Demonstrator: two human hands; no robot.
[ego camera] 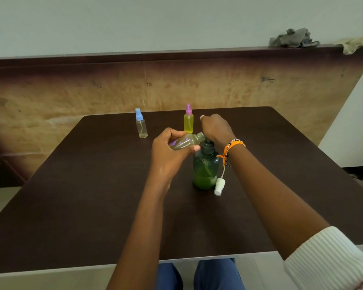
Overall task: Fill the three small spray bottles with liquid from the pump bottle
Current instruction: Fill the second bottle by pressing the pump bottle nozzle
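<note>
We see a dark brown counter (92,185) set against a worn tan panel (71,97), with a grey rag (291,38) bunched on the ledge above it at far right. Toward the far edge of the counter stand two small spray bottles, well apart: a clear bottle with a blue cap (141,123) on the left, upright, and a yellow bottle with a pink cap (188,119) to its right, upright and just behind our hands. A white spray cap (218,186) with its thin tube lies on the counter just beside the green pump bottle (205,168), on its right. The pump bottle stands upright near mid-counter, green liquid showing in its lower part. Our left hand (168,151) grips an uncapped small bottle (186,141), tilted nearly on its side, fingers (172,132) curled over the top and thumb underneath; its open neck points right, close against the pump head. Our right hand (215,127) sits on top of the pump head, fingers curled down over it and hiding the nozzle. An orange thread bracelet (233,146) with beads rings the right wrist, and a white ribbed sleeve (327,258) is pushed up the forearm.
</note>
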